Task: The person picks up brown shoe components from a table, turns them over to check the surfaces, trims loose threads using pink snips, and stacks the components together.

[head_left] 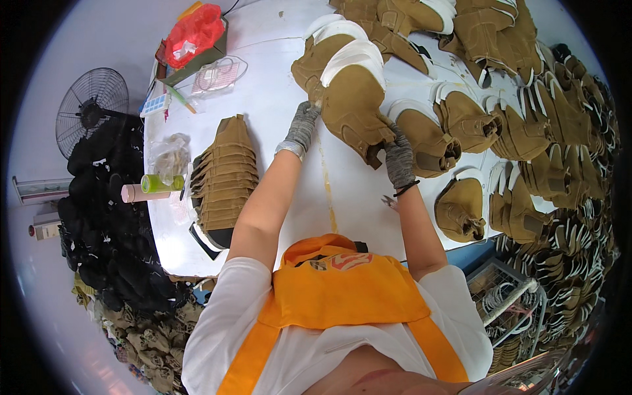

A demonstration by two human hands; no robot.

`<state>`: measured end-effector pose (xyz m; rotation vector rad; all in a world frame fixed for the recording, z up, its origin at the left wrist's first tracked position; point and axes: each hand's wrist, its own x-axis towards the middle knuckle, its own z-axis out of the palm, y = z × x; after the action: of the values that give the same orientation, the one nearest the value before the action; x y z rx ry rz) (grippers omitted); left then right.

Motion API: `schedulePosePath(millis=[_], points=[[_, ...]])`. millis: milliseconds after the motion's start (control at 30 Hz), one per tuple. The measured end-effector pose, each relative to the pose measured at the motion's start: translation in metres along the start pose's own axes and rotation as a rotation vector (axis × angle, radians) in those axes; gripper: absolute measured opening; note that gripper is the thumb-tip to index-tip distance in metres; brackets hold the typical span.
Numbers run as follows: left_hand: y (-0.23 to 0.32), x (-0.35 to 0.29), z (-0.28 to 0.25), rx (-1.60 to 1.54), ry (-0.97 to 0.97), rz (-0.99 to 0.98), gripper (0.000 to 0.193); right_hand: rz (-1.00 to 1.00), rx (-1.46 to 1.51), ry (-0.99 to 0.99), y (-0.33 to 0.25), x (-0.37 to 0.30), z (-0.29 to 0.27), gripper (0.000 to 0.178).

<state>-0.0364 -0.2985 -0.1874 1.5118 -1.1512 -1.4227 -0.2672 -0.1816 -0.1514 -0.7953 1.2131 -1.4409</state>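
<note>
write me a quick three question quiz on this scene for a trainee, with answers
1. What is the right hand gripping?
2. True or false: the left hand wears a grey glove.
3. On which side of the table does the fan stand?
a) the person's left
b) the person's right
c) the near side, by the person's body

Key:
1. A brown shoe upper with a white edge.
2. True.
3. a

Bare forearms (pixel 268 204) reach past the apron (pixel 345 296); ahead of it, left hand (pixel 303 126) and right hand (pixel 399 159), gloved, stand apart, fingers bent.
</note>
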Motion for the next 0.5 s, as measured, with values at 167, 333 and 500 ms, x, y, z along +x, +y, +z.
schedulePosePath(millis=[167, 333, 500], points=[[-0.018, 0.031, -0.015, 0.166, 0.072, 0.247, 0.031, -0.164, -0.578, -0.337, -0.005, -0.004, -0.016, 0.053], [-0.020, 0.039, -0.019, 0.334, 0.114, 0.377, 0.029, -0.166, -0.458, -0.352, 0.006, -0.012, -0.024, 0.050], [-0.012, 0.017, -0.005, 0.125, 0.176, 0.160, 0.039, 0.208, 0.249, -0.203, 0.026, -0.024, -0.019, 0.043]])
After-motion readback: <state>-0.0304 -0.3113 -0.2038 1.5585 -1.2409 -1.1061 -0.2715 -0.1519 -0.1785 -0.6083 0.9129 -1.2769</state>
